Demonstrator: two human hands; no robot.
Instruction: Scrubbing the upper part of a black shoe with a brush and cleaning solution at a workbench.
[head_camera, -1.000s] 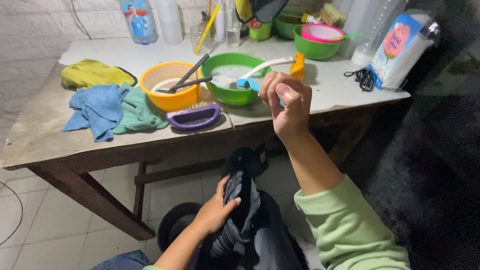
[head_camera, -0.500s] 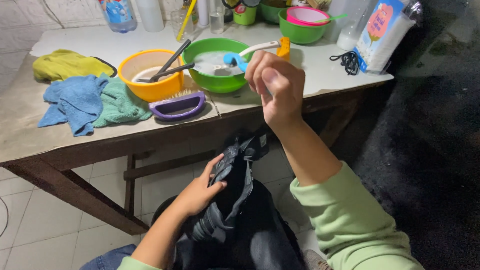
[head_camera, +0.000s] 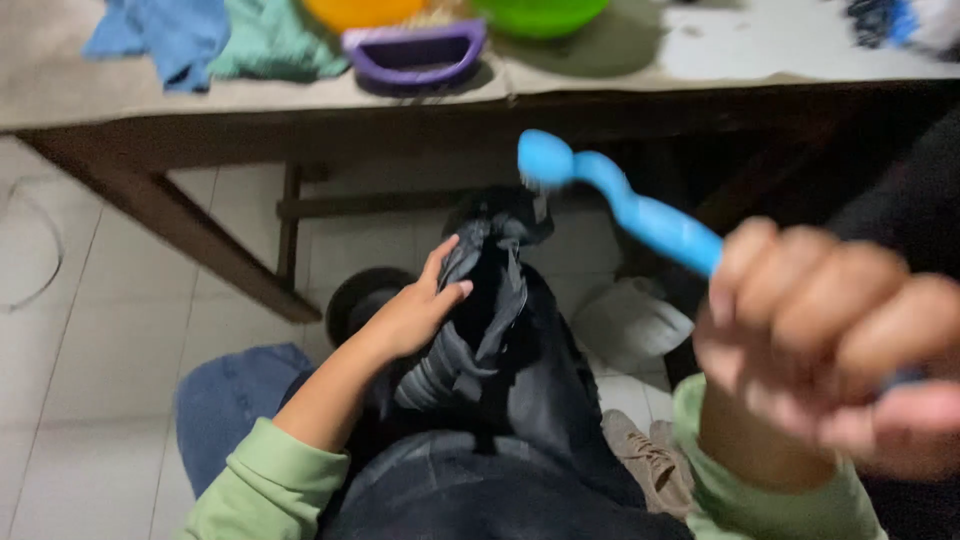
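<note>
A pale tiled floor spread under a worn wooden desk, whose front edge carried a purple brush, a blue cloth and a green cloth, with the lower rims of an orange bowl and a green bowl just in view above.

Below the desk, the right hand was closed in a fist around the handle of a blue toothbrush, close to the camera and blurred, the brush head pointing up and left toward the desk edge. The left hand rested with fingers spread partly open on a black shoe that lay across the person's lap, its toe end pointing toward the desk.

The toothbrush looked light and stiff, plastic, and best gripped well down the handle as it was. The shoe seemed soft and pliable in its upper, folding under the fingers, so a steadying hold on the firmer sole or heel would likely serve better than the loose upper. A tan shoe sat on the floor beside the right sleeve.
</note>
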